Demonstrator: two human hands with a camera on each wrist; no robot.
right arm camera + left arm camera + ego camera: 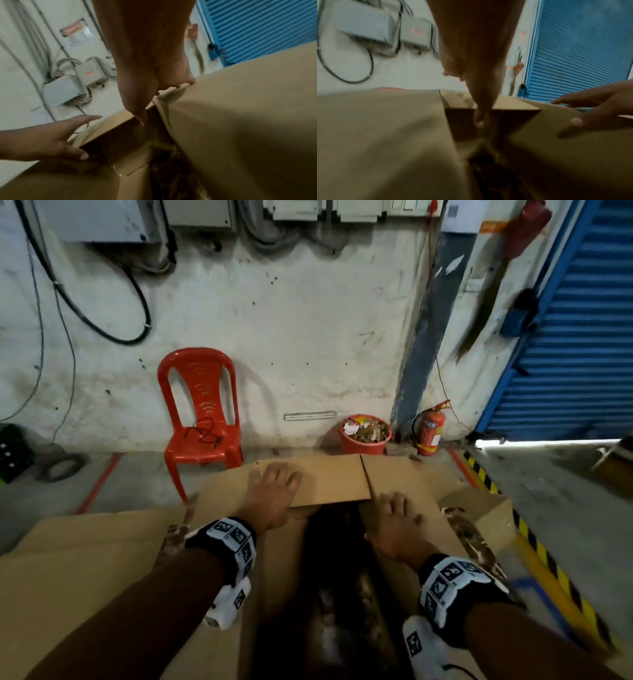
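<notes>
Two bare forearms, each wearing a black wristband [233, 539] with printed square markers, stretched over a large cardboard box [85, 559]. Its brown board was matt and smooth, with ragged, torn paper at the fold corners. Between the arms the box stood open on a dark, mottled brown mass [342, 594], too blurred to tell what it was. The right hand [394, 525] gripped the right flap [399, 474], with its fingers spread on the upper face and its thumb [576, 121] pressed on the inner face beside the opening. Just beyond, the left hand [272, 494] gripped the far flap [329, 484] the same way, its fingers flat on top and its thumb [82, 155] hooked under the free edge. A narrow slit parted the two flaps, and both tilted in over the opening. Behind the box stood a moulded red plastic chair [202, 412] with a thin black cable [202, 431] on its seat. Near it were a round red bucket [364, 441] heaped with paper scraps and a red fire extinguisher [430, 429]. A yellow-and-black hazard stripe [534, 542] ran along the floor on the right. Farthest off were a scuffed white wall [274, 337] carrying grey metal boxes [361, 27] and a ribbed blue shutter [565, 337].
</notes>
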